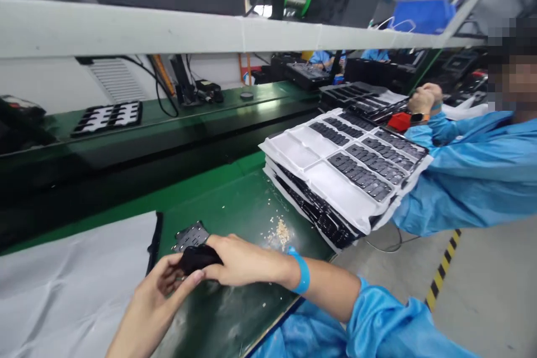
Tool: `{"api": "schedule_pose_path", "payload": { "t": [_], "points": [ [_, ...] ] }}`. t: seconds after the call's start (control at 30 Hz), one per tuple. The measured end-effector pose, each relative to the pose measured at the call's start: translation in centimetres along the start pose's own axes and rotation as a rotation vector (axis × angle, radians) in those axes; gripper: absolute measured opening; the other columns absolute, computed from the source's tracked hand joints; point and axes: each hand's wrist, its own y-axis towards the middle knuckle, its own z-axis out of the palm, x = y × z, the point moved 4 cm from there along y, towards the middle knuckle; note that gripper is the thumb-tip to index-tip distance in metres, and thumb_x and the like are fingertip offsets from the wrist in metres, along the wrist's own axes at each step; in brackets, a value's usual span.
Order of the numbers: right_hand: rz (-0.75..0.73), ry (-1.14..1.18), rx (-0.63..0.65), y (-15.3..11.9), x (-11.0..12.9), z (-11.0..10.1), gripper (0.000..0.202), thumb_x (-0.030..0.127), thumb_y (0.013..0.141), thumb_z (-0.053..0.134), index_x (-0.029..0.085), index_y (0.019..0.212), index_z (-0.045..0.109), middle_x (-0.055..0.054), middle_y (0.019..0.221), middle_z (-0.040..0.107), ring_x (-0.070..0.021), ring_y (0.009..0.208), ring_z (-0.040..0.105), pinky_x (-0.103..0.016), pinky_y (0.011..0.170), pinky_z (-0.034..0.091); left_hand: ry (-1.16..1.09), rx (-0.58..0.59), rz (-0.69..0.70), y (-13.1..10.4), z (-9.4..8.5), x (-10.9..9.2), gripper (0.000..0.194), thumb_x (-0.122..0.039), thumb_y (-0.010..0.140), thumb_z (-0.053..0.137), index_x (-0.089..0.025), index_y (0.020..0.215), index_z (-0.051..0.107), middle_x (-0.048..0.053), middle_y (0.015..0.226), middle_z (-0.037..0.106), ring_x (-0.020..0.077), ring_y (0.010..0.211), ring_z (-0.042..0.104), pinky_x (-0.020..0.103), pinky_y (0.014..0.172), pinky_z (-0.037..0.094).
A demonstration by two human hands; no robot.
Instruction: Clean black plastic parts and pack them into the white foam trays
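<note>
A small black part (200,258) is held between both hands, low and left of the middle. My left hand (157,296) pinches its left end and underside with thumb and fingers. My right hand (235,260), a blue band on its wrist, grips the right end. Just behind the hands, a few dark flat pieces with metal dots (191,236) lie on the green table (235,207). Small pale bits (282,232) are heaped to the right of my right hand, with several scattered around.
White sheet over a black tray (75,279) at the left. Stacked trays of black parts (319,168) stand at the right, beside a person in blue sleeves (470,162). A shelf beam (168,31) crosses above; a black-and-white tray (109,117) lies at the back left.
</note>
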Motion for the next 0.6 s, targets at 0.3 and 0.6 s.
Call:
{"api": "schedule_pose_path", "payload": {
  "t": [0.3, 0.6],
  "points": [
    [0.032, 1.258, -0.134, -8.3, 0.1, -6.7, 0.043, 0.049, 0.089, 0.08, 0.017, 0.111, 0.061, -0.001, 0.095, 0.068, -0.0137, 0.081, 0.072, -0.028, 0.073, 0.065, -0.016, 0.547, 0.244, 4.3, 4.9, -16.0, 0.044, -0.062, 0.09, 0.07, -0.02, 0.103, 0.073, 0.008, 0.099, 0.078, 0.0272, 0.086, 0.074, 0.035, 0.076, 0.062],
    [0.037, 1.35, -0.588, -15.7, -3.4, -14.0, 0.047, 0.044, 0.084, 0.089, 0.014, 0.114, 0.068, -0.005, 0.099, 0.073, -0.0147, 0.082, 0.073, -0.028, 0.066, 0.069, 0.011, 0.631, 0.469, 8.7, 12.9, -28.0, 0.037, -0.05, 0.087, 0.075, -0.014, 0.098, 0.071, 0.003, 0.077, 0.071, 0.0166, 0.064, 0.064, 0.026, 0.059, 0.049]
  ]
}}
